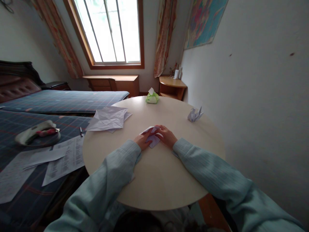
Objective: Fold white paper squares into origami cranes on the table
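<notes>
A folded sheet of white paper (pixel 153 143) lies at the middle of the round table (pixel 159 177), between my two hands. My left hand (pixel 143 140) is on its left side, with the fingers pressed over the paper. From the right, my right hand (pixel 168 136) grips the paper's upper right part, its fingertips close to those of the left. Parts of the folds are hidden under the fingers. To the right stands a folded paper bird (pixel 193 115). On the table's left edge rests a pile of creased white paper (pixel 107 118).
A green tissue pack (pixel 152 97) stands at the table's far edge. Left of the table, a bed with a plaid cover (pixel 72 98) carries printed sheets (pixel 69 158), a pen (pixel 81 131) and a pale, curved object (pixel 38 133). A white wall (pixel 256 96) is close on the right.
</notes>
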### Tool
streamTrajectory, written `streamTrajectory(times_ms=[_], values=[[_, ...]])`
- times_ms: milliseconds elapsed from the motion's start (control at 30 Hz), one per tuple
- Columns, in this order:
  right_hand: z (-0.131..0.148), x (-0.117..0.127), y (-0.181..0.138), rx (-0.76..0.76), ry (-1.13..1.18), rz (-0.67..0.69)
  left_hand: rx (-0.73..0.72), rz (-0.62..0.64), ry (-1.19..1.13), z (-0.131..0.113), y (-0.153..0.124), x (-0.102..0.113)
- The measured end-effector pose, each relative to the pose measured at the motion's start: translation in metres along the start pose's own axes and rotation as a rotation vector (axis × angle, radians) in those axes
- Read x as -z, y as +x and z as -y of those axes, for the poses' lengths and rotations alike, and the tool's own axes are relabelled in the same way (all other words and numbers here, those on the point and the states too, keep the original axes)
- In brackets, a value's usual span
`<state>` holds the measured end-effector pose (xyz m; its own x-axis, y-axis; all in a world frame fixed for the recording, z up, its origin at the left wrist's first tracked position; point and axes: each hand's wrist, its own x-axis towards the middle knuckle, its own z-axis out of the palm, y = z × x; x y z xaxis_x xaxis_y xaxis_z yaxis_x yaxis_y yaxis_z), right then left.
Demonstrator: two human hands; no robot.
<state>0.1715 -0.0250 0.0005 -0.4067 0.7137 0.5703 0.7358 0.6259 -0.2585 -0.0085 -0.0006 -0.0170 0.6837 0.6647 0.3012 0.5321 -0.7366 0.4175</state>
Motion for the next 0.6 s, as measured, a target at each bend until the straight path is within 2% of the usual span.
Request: streamTrajectory(times_ms=[200, 467, 600], values=[[0.000, -0.002, 0.000, -0.028, 0.046, 0.065, 0.040, -0.003, 0.023, -0.003, 0.000, 0.001], [0.008, 0.008, 0.002, -0.088, 0.069, -0.064, 0.067, 0.015, 0.005, -0.006, 0.001, 0.006], [0.007, 0.010, 0.002, -0.135, 0.019, -0.057, 0.068, 0.009, 0.053, -0.009, 0.002, 0.009]])
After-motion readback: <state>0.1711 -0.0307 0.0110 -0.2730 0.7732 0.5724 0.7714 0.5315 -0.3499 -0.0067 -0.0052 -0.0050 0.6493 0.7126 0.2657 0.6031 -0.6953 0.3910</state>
